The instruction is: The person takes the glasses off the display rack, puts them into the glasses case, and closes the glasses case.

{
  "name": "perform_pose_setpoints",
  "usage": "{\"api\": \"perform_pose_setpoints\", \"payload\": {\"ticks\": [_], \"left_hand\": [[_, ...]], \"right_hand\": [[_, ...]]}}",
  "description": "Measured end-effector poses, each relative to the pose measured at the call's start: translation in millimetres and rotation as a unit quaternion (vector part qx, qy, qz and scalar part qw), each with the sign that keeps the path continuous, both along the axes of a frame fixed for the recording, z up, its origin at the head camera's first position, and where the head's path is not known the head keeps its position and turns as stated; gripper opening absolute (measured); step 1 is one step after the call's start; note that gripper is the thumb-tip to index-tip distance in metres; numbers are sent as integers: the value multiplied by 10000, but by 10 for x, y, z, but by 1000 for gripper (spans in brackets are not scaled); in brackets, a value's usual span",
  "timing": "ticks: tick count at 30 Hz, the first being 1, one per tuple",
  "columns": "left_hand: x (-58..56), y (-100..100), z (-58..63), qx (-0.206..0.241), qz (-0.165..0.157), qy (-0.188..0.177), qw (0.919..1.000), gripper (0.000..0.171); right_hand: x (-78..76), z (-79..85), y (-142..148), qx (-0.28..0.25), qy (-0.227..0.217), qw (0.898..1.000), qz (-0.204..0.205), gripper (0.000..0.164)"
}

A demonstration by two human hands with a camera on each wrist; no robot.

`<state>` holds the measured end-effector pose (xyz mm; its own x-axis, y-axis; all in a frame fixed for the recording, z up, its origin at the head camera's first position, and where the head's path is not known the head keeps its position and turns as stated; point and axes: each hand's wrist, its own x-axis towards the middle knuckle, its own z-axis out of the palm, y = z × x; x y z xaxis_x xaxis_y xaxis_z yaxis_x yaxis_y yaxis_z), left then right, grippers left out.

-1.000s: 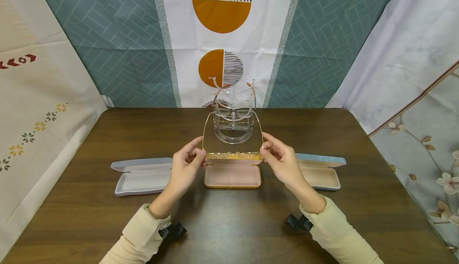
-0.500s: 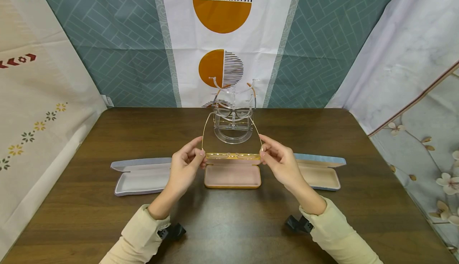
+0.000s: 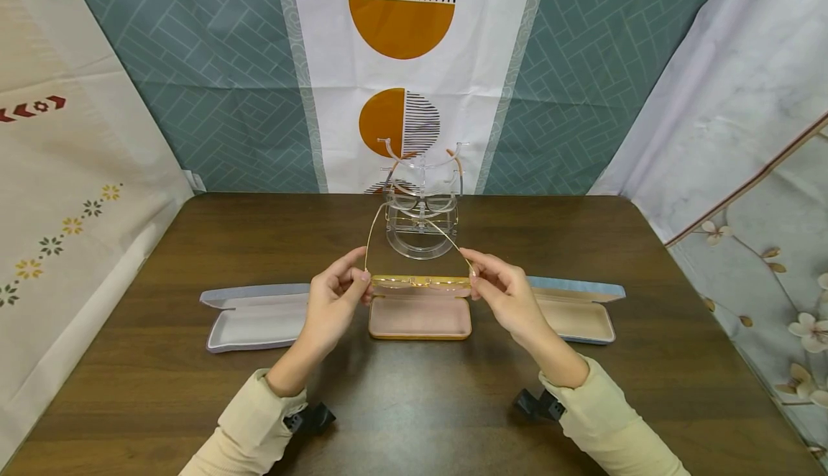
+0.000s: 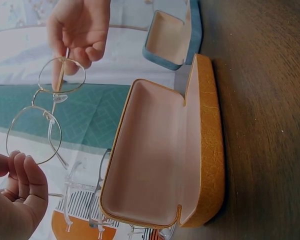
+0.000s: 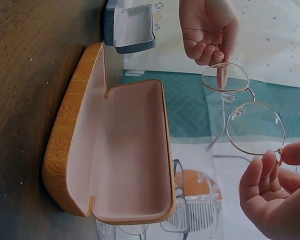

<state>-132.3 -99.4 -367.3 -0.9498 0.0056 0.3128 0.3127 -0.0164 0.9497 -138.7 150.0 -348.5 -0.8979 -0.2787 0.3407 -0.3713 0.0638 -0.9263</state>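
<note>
My left hand point(image 3: 333, 300) and right hand point(image 3: 507, 296) hold a pair of thin gold-rimmed round eyeglasses point(image 4: 35, 134) up in front of me. Each hand pinches the frame near one hinge, between thumb and fingers. The left temple point(image 3: 369, 242) points away from me, while the right temple point(image 3: 448, 237) slants inward, partly folded. Below the lenses stands an open mustard-yellow glasses case point(image 3: 420, 336) with a bare pink lining. In the right wrist view the eyeglasses point(image 5: 256, 127) are beside the case, clear of it.
An open grey-blue case point(image 3: 259, 328) stands at left and an open blue case point(image 3: 578, 318) at right, each partly behind a hand. Farther back is a clear acrylic display stand point(image 3: 420, 249) bearing other glasses point(image 3: 441, 204). Curtains surround the wooden table point(image 3: 414, 411).
The right temple of the eyeglasses has swung inward to the left, from pointing away to a slant. My right fingers have shifted slightly left with it; the left hand stays nearly still.
</note>
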Motion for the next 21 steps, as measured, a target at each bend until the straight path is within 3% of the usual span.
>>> {"api": "perform_pose_setpoints", "payload": {"ticks": [21], "left_hand": [[-2, 2, 8, -42, -2, -76, 10000, 37]], "right_hand": [[-15, 24, -14, 68, -232, 9995, 188, 34]]}}
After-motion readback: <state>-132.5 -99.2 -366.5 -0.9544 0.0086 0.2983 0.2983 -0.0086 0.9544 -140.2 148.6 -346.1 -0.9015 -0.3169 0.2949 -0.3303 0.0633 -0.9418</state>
